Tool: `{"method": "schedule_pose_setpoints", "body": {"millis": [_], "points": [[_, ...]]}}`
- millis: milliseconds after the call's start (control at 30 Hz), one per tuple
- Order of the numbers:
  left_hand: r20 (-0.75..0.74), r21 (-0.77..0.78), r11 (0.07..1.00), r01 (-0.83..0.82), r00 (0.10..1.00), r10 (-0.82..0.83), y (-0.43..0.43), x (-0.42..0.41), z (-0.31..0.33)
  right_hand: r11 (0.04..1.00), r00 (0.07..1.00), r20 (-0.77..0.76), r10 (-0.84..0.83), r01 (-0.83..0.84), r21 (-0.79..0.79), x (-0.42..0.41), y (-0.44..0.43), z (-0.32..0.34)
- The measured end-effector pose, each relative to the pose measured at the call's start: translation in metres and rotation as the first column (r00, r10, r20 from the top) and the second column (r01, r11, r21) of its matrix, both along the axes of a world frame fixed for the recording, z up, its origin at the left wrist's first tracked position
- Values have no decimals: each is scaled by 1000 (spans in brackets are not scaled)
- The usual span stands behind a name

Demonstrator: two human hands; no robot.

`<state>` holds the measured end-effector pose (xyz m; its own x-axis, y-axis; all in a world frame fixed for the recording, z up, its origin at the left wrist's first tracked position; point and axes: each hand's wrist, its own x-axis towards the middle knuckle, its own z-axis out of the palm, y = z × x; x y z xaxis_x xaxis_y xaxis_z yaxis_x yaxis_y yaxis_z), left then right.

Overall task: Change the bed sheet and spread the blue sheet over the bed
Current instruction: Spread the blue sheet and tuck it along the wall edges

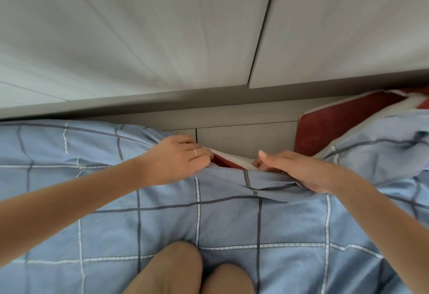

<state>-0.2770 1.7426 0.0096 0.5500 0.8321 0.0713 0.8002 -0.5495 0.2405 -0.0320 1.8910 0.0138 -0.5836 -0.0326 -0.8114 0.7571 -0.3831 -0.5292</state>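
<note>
left hand (178,159), right hand (294,168) apart, both gripping blue sheet (232,224) hem mid-frame; pull evenly over red mattress (325,126), tuck

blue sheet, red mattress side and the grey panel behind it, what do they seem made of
Blue sheet: soft woven fabric, likely cotton, matte; it creases and bunches. Red mattress side: textile cover, faintly speckled, pale edging; fibre unclear. Grey panel: rigid board, probably laminate, matte, faint grain and a straight seam.
</note>
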Motion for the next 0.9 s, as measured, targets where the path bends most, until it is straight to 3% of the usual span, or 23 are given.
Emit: {"method": "schedule_pose_setpoints", "body": {"millis": [133,200,300,367,433,567,667,767,900], "points": [[147,-313,931,-187,959,242,-1,-3,5,998,998,-29,54,-53,20,1,-2,-5],[84,-494,825,-274,929,359,8,-8,8,992,991,-45,125,-123,34,2,-2,-5],[-49,-706,649,-283,934,354,29,-14,16,978,978,-70,198,-192,84,-3,-2,-2],[-31,-859,462,-222,922,385,39,-17,20,975,974,-87,208,-199,98,-4,-2,-1],[24,-913,375,-160,897,441,45,-17,17,982,980,-71,184,-181,47,-4,-1,-2],[14,-914,366,-175,888,459,63,-16,3,990,991,-43,125,-127,-55,-7,2,1],[30,-903,372,-217,830,557,85,-19,-11,985,997,27,76,-71,-156,-9,6,5],[12,-879,415,-235,859,512,96,-9,-31,994,994,109,19,-7,-112,-9,10,6],[-106,-816,474,-330,893,438,96,22,-61,969,926,293,-238,245,11,-3,13,-10]]}}
